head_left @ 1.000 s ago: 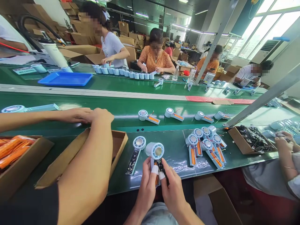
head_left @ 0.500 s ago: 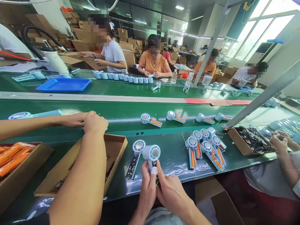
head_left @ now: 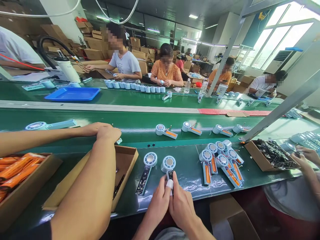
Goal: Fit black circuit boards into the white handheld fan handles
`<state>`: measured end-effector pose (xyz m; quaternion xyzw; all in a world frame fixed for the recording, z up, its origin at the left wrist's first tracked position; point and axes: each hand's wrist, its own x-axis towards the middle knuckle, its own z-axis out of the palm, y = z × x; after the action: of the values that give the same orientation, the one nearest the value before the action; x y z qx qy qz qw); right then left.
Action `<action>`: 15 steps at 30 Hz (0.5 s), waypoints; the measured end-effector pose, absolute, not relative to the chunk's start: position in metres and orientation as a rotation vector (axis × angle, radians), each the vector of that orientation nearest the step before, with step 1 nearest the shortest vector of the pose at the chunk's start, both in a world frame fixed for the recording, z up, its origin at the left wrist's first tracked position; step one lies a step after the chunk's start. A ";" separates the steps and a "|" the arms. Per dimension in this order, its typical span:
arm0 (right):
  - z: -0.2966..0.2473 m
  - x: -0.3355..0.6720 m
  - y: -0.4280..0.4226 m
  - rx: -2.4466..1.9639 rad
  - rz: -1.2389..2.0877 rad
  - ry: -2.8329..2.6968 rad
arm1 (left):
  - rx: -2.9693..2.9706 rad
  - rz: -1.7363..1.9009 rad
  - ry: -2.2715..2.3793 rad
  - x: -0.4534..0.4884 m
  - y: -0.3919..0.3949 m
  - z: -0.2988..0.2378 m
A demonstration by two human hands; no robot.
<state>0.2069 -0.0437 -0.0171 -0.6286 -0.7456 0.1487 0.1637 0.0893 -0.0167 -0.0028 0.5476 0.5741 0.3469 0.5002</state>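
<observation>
Both my hands hold one light-blue handheld fan point(head_left: 168, 163) at the table's near edge, its round head pointing away from me. My left hand point(head_left: 160, 196) is closed round the handle, its thumb, with a white cover on the tip, pressing on the dark circuit board in it. From the other side, my right hand point(head_left: 182, 201) grips the same handle, fingers closed. The lower handle is hidden by my fingers. Just left lies a second fan point(head_left: 150, 159) with its circuit board point(head_left: 143, 180) showing in the open handle.
A co-worker's arms point(head_left: 85, 176) reach across the left over a cardboard box point(head_left: 128, 176). Orange battery packs point(head_left: 18, 168) fill another box. Several fans with orange strips point(head_left: 222, 160) are piled right, near a box of circuit boards point(head_left: 270, 155). More fans point(head_left: 166, 131) lie on the green belt.
The fan in my hands has tilted, its head now lower and slightly further right. The view has shifted a little. The co-worker's hands remain over the belt, a small pale part now showing beside them.
</observation>
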 end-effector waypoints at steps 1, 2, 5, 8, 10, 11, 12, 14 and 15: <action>-0.016 0.209 -0.041 -1.846 0.414 -2.139 | 1.472 0.845 1.431 0.082 -0.014 0.000; -0.013 0.211 -0.037 -1.903 0.396 -2.159 | 1.611 0.874 1.491 0.073 -0.011 0.003; -0.001 0.218 -0.022 -2.045 0.291 -2.271 | 1.850 1.064 1.834 0.044 0.000 0.006; 0.014 0.222 -0.007 -2.102 0.168 -2.332 | 1.803 1.002 1.945 0.023 0.013 -0.001; 0.022 0.218 0.002 -2.042 0.187 -2.345 | 1.741 0.964 1.882 0.019 0.018 -0.007; 0.025 0.214 0.005 -1.994 0.221 -2.347 | 1.729 0.968 1.844 0.021 0.019 -0.009; 0.026 0.208 0.007 -1.947 0.262 -2.345 | 1.730 0.985 1.811 0.023 0.020 -0.010; 0.024 0.191 0.010 -1.910 0.325 -2.309 | 1.739 1.008 1.749 0.031 0.019 -0.010; 0.022 0.182 0.011 -1.919 0.342 -2.279 | 1.737 1.012 1.720 0.034 0.019 -0.010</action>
<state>0.1823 0.0109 0.0215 -0.6383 -0.7580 0.1137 0.0712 0.0342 0.0190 -0.0096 0.6364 0.6302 0.3708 0.2455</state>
